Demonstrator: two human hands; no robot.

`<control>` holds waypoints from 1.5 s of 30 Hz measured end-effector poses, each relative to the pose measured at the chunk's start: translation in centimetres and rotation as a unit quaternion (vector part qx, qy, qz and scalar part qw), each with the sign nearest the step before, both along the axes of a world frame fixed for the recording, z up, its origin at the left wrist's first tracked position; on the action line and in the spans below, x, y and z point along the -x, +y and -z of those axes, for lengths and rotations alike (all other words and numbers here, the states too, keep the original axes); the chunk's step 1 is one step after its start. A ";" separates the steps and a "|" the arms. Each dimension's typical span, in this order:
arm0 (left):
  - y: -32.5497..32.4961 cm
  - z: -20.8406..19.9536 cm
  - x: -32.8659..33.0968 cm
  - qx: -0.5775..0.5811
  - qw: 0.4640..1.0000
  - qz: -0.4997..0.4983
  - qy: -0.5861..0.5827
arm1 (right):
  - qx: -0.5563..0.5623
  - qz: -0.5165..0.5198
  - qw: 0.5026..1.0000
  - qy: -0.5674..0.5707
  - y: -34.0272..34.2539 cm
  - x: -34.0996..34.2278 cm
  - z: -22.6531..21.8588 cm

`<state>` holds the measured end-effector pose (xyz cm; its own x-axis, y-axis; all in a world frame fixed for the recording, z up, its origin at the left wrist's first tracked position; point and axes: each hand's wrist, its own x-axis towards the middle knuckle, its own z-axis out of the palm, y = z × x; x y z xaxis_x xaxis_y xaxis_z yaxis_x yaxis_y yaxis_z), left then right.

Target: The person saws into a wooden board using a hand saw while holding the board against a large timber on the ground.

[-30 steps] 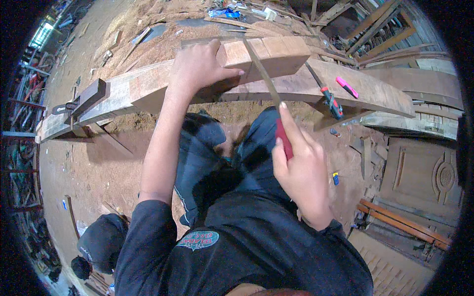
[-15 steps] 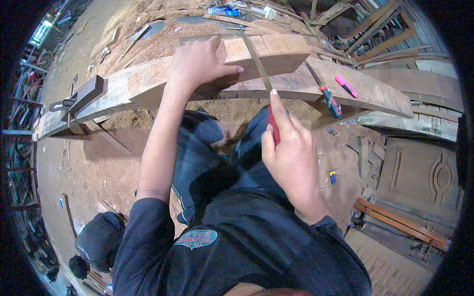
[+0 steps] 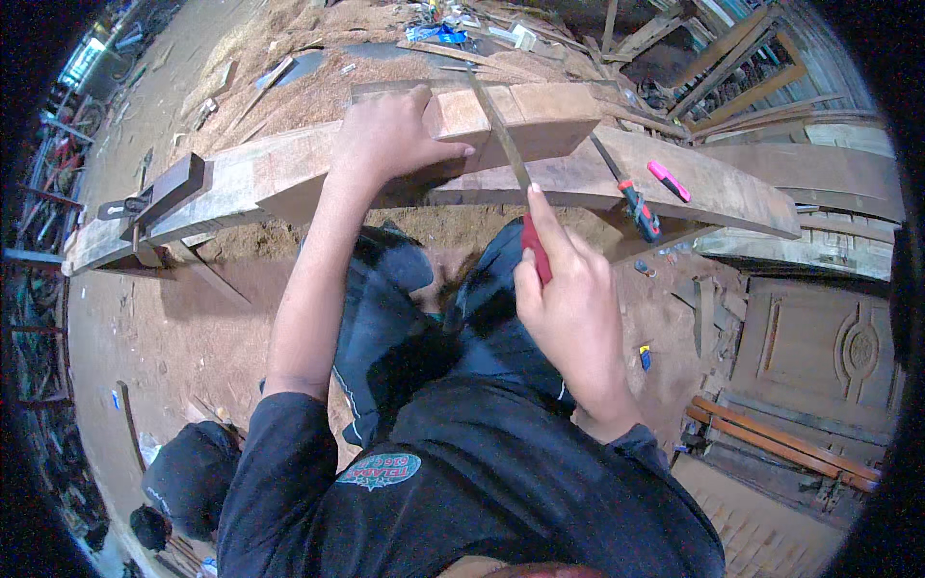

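A thick, pale wooden block (image 3: 554, 104) lies on a long timber beam. My left hand (image 3: 390, 140) grips it from above, fingers over the far side and thumb spread along the near edge. Closed round the red handle of a handsaw (image 3: 508, 143) is my right hand (image 3: 573, 289), its index finger stretched along the top. The saw's narrow blade runs away from me across the top of the block, to the right of my left hand. How deep the blade sits is hard to make out.
On the beam (image 3: 694, 202), a dark wooden hand plane (image 3: 169, 197) sits at left; a red-and-black-handled tool (image 3: 639, 212) and a pink marker (image 3: 669, 181) lie at right. Sawdust and scraps cover the floor beyond. A carved panel (image 3: 805, 332) is at right, a person in a dark cap (image 3: 193, 477) lower left.
My right hand and the saw have shifted very slightly toward me. My left hand keeps its place on the block. The whole view has tilted a little.
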<state>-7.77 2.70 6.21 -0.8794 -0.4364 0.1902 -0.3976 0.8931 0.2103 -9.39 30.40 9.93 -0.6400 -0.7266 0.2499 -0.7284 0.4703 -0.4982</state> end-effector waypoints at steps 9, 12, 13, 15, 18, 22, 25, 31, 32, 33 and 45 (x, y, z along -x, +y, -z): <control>0.2 -0.1 0.1 -0.025 0.999 0.002 -0.022 | -0.033 0.013 0.998 -0.044 1.2 -0.8 -1.4; 0.0 -0.2 0.1 -0.015 0.999 0.000 -0.030 | 0.002 -0.013 1.000 0.006 -1.2 0.5 -0.7; 0.0 -0.1 0.1 -0.013 0.999 -0.002 -0.032 | 0.002 -0.015 1.000 0.000 -1.0 0.4 -0.6; 0.1 0.0 0.2 -0.007 1.000 -0.003 -0.019 | 0.002 -0.022 1.000 -0.006 -0.2 0.4 -0.6; 0.3 0.1 -0.1 0.003 1.000 -0.002 0.010 | -0.011 -0.019 0.999 -0.042 2.4 -1.2 -1.4; 0.2 0.2 -0.2 -0.004 1.000 -0.006 0.002 | -0.023 0.008 0.997 -0.080 1.9 -1.8 -1.8; 0.1 0.6 0.0 0.007 1.000 0.003 0.027 | -0.033 0.009 0.998 -0.051 0.0 -0.5 -1.6; 0.0 -0.2 0.0 -0.030 0.999 0.000 -0.027 | -0.021 -0.006 0.998 -0.053 1.9 -1.0 -1.6; 0.0 -0.1 0.2 -0.031 0.999 0.003 -0.017 | -0.032 0.007 0.997 -0.068 2.7 -1.6 -2.2; 0.0 0.0 0.1 -0.021 1.000 0.005 -0.005 | -0.046 0.020 0.995 -0.084 3.3 -2.1 -2.8; -0.1 0.6 -0.2 -0.027 0.999 0.009 0.023 | -0.017 0.011 0.996 -0.087 2.6 -1.6 -2.2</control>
<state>-7.61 2.56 5.65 -0.8779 -0.4321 0.2066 -0.3714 0.8865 0.2758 -7.78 32.96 12.14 -0.6869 -0.7183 0.1102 -0.6226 0.5034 -0.5992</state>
